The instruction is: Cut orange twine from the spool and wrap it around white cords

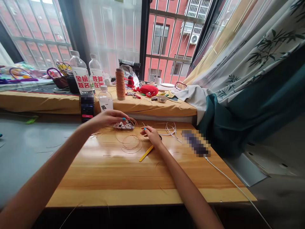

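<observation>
My left hand [108, 117] reaches over a small clear tray of shiny bits [124, 125] at the far side of the wooden table [133, 175]; its fingers curl down onto the tray's edge. My right hand [151, 133] rests on the table just right of the tray, fingers pinched over something dark and small that I cannot make out. A coil of thin brown cord [130, 143] lies between both hands. Just below my right hand a yellow stick [146, 153] lies flat on the wood.
Water bottles [79, 74], a spool of brown cord [120, 84] and a red plush toy [149, 90] stand on the cloth-covered sill. A white cable [228, 178] runs off the right side of the table. Curtains [250, 79] hang at right.
</observation>
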`<state>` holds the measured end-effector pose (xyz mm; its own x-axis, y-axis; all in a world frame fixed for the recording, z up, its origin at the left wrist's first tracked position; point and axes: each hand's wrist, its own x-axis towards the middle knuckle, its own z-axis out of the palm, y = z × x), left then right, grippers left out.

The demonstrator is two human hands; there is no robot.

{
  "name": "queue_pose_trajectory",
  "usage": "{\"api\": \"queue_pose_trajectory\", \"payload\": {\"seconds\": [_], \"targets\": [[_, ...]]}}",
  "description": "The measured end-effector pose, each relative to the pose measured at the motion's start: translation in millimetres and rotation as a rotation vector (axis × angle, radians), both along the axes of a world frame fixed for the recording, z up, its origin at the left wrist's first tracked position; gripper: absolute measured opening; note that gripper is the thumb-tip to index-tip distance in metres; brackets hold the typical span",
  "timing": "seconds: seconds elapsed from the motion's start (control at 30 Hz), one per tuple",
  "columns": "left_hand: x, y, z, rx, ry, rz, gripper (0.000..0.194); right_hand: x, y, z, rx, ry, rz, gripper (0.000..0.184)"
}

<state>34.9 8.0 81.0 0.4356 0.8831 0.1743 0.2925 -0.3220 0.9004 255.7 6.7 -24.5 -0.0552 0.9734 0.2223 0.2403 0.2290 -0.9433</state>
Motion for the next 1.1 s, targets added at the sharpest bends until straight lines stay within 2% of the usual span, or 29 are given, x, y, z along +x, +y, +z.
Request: {"api": "queue_pose_trajectory", "payload": {"seconds": [0.03,0.1,0.2,0.27,0.37,0.47,0.6,0.73,0.83,0.93,1.0,1.1], "targets": [[9,5,-10.1,-0.027,0.072,-0.073,0.029,2,1,0.5,-0.002,-0.022,-0.031,0.023],[23,16,-33.4,-0.034,0.178,-0.127,0.025,7,1,0.7,0.019,-0.152,-0.092,0.024],[31,30,-65.9,0.030,0.306,-0.136,0.023,11,-2,1.0,0.147,-0.481,-0.150,0.024],[30,34,-80.8,0.092,0.405,-0.104,0.024,10,-5,2.5,0.248,-0.656,-0.144,0.023],[24,35,-93.0,0.247,0.518,-0.023,0.026,5,-10,6.1,0.311,-0.749,-0.087,0.023],[20,29,-98.4,0.333,0.591,-0.008,0.030,1,-11,7.2,0.263,-0.701,0.006,0.023],[25,19,-100.7,0.290,0.666,-0.021,0.022,-1,-8,4.1,0.185,-0.584,0.129,0.025],[32,12,-99.9,0.317,0.720,-0.054,0.014,0,-4,3.3,0.116,-0.472,0.126,0.026],[32,7,-98.0,0.389,0.760,-0.081,0.018,1,-5,5.6,0.166,-0.435,0.104,0.027],[29,4,-95.3,0.438,0.780,-0.105,0.020,-3,-10,8.3,0.240,-0.421,0.194,0.030],[26,4,-93.7,0.441,0.761,-0.118,0.020,-7,-14,9.1,0.260,-0.439,0.249,0.031],[23,8,-91.7,0.387,0.718,-0.120,0.018,-10,-18,8.3,0.243,-0.526,0.258,0.032]]}}
